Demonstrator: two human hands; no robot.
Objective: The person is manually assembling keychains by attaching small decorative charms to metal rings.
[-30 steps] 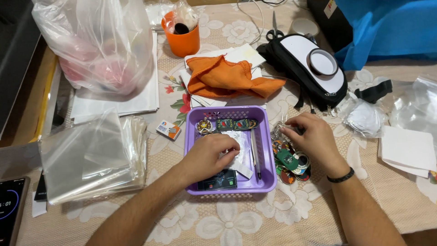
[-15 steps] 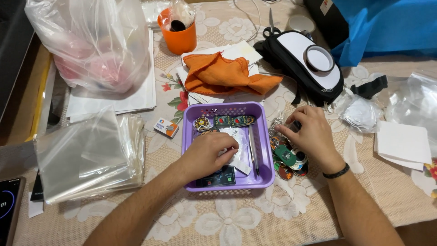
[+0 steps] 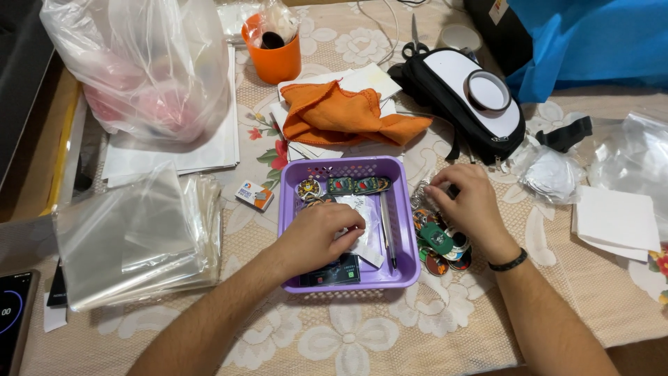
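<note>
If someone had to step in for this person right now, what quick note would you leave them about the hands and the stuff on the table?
Left hand: inside the purple basket, fingers curled on a small clear bag.
Right hand: beside the basket, resting on the pile of keychains; whether it grips one cannot be told.
In the basket: a few keychains along the far wall, a pen, a dark card.
Spare clear bags are stacked to the left.
Done: a few keychains sit in the basket. Left: the pile outside it.

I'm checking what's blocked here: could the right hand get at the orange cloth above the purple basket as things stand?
Probably yes. The right hand rests on the pile of round keychains beside the purple basket. The orange cloth lies uncovered on papers just beyond the basket, with nothing standing between.
</note>
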